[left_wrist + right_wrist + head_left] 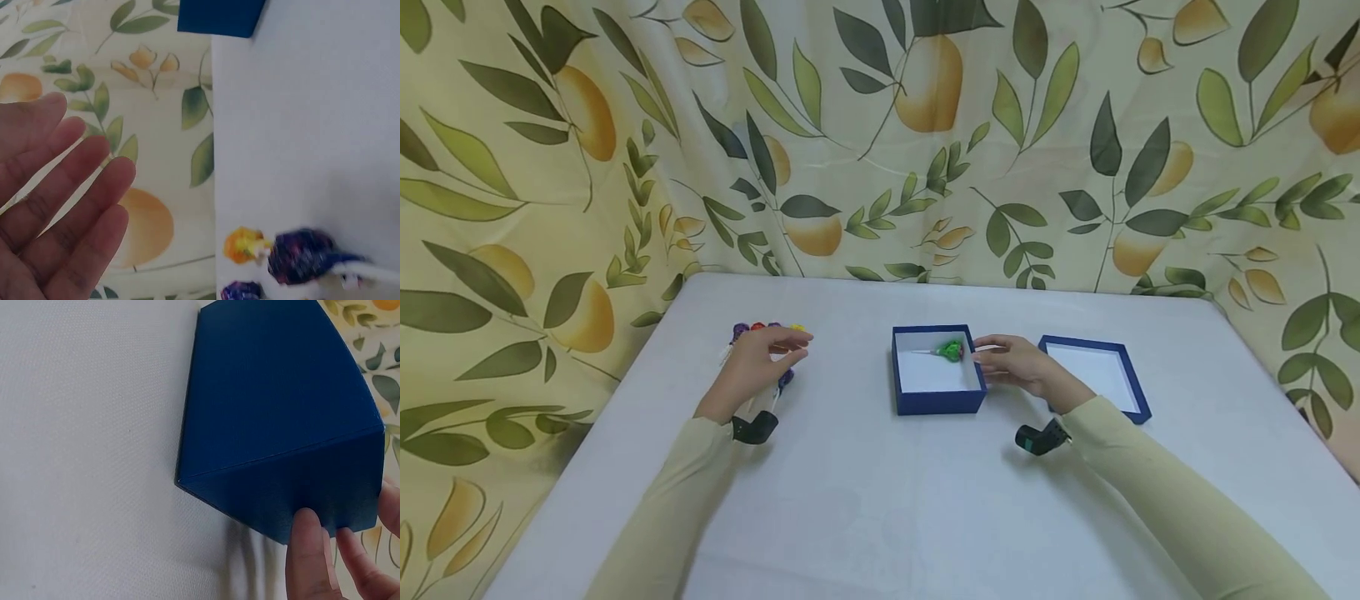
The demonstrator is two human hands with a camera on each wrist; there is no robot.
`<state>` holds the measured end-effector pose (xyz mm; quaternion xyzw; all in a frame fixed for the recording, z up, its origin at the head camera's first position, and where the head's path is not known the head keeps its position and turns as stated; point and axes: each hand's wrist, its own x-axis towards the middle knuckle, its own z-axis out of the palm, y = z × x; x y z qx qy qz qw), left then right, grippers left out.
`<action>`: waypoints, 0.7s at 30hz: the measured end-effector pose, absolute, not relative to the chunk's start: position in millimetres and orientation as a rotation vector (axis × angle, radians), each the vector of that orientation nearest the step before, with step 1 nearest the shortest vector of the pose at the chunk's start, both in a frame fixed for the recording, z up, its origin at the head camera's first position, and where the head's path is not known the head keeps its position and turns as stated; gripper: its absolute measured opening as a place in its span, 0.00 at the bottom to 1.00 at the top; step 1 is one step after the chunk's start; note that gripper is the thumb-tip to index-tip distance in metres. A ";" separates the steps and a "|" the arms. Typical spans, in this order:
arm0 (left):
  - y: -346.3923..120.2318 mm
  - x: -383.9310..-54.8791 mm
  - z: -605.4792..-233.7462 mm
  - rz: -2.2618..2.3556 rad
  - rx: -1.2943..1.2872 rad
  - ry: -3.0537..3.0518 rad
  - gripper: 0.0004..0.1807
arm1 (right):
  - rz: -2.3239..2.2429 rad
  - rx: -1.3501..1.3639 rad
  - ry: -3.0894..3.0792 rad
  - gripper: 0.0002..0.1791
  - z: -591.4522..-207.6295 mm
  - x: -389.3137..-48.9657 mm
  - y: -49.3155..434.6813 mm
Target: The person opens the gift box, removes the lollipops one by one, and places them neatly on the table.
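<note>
My left hand (751, 364) hovers over a bunch of wrapped lollipops at the table's left, fingers extended and nothing in them. In the left wrist view, a dark purple lollipop (303, 256) and a yellow one (244, 244) lie below the hand. My right hand (1017, 367) rests its fingertips against the right wall of an open blue box (938, 404). A thumb or finger (307, 540) touches that blue side in the right wrist view. Inside the box lies a green lollipop (952, 351), its white stick pointing left.
Right of the box lies its blue-rimmed lid (1137, 388), white inside facing up, partly behind the right hand and wrist. A white cloth covers the table (850, 500). Behind it hangs a fruit-and-leaf patterned curtain (865, 192).
</note>
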<state>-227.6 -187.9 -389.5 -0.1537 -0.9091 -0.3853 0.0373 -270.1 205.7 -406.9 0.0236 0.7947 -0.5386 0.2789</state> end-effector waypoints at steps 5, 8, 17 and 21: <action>-168.8 -237.9 -386.3 -1.184 -0.577 -2.795 0.13 | -1.447 0.078 2.128 0.32 -406.3 -269.3 205.8; -155.2 -244.0 -384.5 -1.175 -0.628 -2.830 0.13 | -1.442 0.085 2.132 0.32 -405.4 -269.2 205.1; -109.1 -259.3 -378.9 -1.082 -0.791 -2.890 0.15 | -1.440 0.086 2.130 0.33 -405.7 -269.8 204.9; -90.5 -265.6 -376.6 -1.031 -0.851 -2.916 0.15 | -1.443 0.089 2.129 0.33 -406.8 -269.9 205.2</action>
